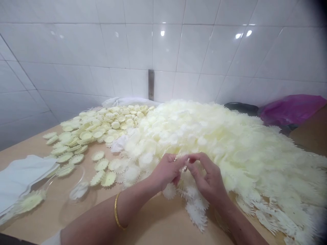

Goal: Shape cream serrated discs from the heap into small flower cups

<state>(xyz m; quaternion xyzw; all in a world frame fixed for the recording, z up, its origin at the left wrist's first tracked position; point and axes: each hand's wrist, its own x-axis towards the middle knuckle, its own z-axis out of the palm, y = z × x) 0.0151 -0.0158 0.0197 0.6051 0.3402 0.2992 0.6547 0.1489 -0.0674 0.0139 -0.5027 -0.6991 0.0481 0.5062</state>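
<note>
My left hand (pixel 168 172), with a gold bangle on the wrist, is closed on a small pale flower piece (pixel 183 168) with a toothed edge. The fingertips of my right hand (pixel 208 175) pinch at that same piece from the other side; my fingers hide most of it. Just beyond both hands rises a big heap of loose, thin, cream-white flower pieces (pixel 196 126). Below them, several white petal layers (pixel 197 212) lie on the tan table (pixel 153 224).
Thicker pale-yellow flower discs (pixel 87 134) are piled at the left. White sheets (pixel 22 177) lie at the left edge, near a small round dish with white stuff (pixel 79 191). A magenta bag (pixel 291 109) sits at the back right. A tiled wall (pixel 122 44) stands behind.
</note>
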